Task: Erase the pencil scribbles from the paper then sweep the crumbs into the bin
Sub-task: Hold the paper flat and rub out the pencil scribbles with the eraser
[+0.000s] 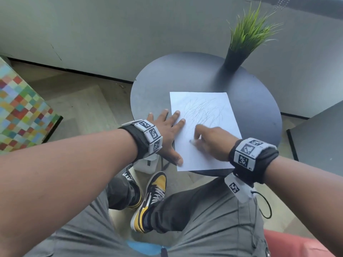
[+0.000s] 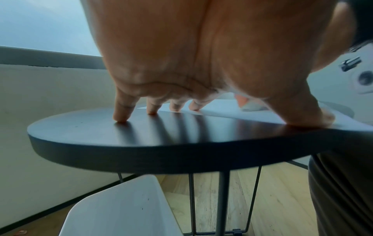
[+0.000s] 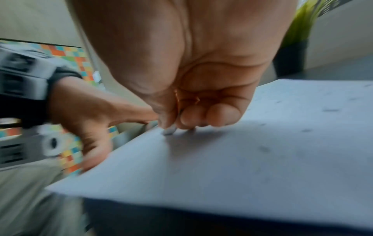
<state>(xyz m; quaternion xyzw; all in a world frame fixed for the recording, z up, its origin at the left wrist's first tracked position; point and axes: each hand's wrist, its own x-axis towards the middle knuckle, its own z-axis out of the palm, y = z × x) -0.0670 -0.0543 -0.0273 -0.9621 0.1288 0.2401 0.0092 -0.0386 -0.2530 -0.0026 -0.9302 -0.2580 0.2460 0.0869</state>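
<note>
Here I see the paper (image 1: 204, 130) lying on the round worktop (image 1: 159, 86), near the potted grass (image 1: 239, 41). My left hand (image 1: 167, 134) is spread flat, fingers straight, pressing the paper's left edge. My right hand (image 1: 213, 140) pinches a small eraser (image 3: 169, 131) against the paper below the scribbles (image 1: 202, 110).

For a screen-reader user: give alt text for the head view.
A right hand rubs an eraser on scribbled white paper, which a flat left hand steadies on a round dark table. A potted grass plant stands at the table's back.
</note>
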